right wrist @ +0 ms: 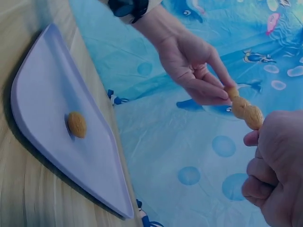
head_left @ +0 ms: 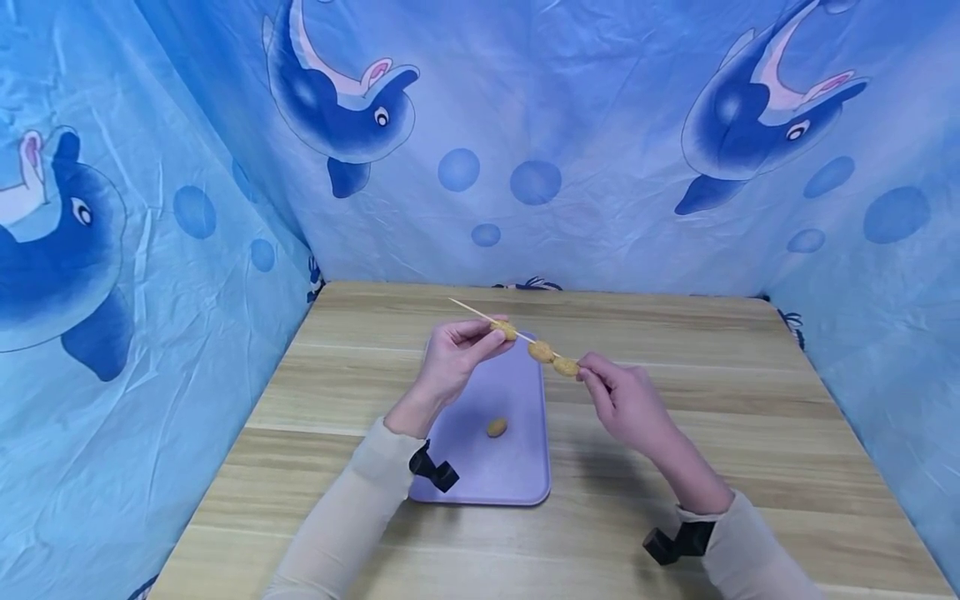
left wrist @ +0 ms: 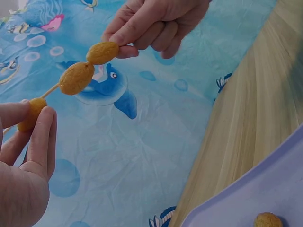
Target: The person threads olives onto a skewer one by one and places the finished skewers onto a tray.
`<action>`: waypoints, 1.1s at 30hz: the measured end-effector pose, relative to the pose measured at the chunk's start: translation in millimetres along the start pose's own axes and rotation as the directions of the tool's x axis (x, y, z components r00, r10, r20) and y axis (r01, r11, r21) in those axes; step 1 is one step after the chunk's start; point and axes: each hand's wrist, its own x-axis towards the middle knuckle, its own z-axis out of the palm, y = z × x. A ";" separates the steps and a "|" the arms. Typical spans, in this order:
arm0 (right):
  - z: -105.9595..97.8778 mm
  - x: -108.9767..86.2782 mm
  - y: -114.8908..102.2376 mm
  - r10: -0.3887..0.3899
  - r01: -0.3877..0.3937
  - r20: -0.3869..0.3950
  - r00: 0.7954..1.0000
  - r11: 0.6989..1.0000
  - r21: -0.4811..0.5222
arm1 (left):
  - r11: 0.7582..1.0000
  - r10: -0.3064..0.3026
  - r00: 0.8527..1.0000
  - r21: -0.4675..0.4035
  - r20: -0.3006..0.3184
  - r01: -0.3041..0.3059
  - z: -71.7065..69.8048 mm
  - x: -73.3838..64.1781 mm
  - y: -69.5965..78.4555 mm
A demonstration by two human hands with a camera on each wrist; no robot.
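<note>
A thin wooden skewer [head_left: 468,308] slants above the tray, its pointed tip up to the left. The left hand [head_left: 453,354] pinches an oval golden-brown ball [head_left: 506,330] on it between thumb and fingers. Farther along sit two similar balls, a middle one [left wrist: 76,78] and an end one [left wrist: 102,53], touching each other. A short bare stretch of skewer separates them from the pinched ball. At the lower end, the right hand [head_left: 626,400] grips the skewer right against the end ball; its fingers hide the stick's tail. A loose ball [head_left: 497,427] lies on the purple tray [head_left: 487,479].
The tray rests on a wood-grain table [head_left: 675,333], beneath and in front of the left hand. Blue dolphin-print sheets [head_left: 585,100] hang behind and along both sides of the table. Dark wrist mounts [head_left: 678,543] sit on both forearms.
</note>
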 end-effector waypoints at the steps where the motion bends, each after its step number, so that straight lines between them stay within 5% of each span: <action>1: 0.2 0.1 -0.5 -0.018 0.017 -0.011 1.000 0.999 -0.033 | 1.000 -0.006 1.000 0.001 -0.004 0.006 0.5 0.1 0.3; 6: 1.1 0.8 -1.1 -0.082 0.075 -0.053 0.995 0.990 -0.123 | 0.999 -0.033 0.999 0.001 -0.005 0.033 2.4 0.0 1.6; 15: -0.6 1.0 -3.0 0.026 -0.025 -0.013 1.000 0.998 0.066 | 1.000 0.003 0.999 -0.013 0.034 -0.002 3.2 0.2 2.1; 23: 3.3 0.8 1.7 -0.227 0.204 -0.114 0.967 0.961 -0.189 | 0.998 -0.057 0.998 -0.001 0.027 0.057 1.0 -1.1 3.5; 33: 0.0 2.6 -2.0 -0.026 0.026 -0.012 1.000 0.999 0.037 | 1.000 -0.027 0.997 -0.002 0.075 0.028 -2.4 -2.2 2.5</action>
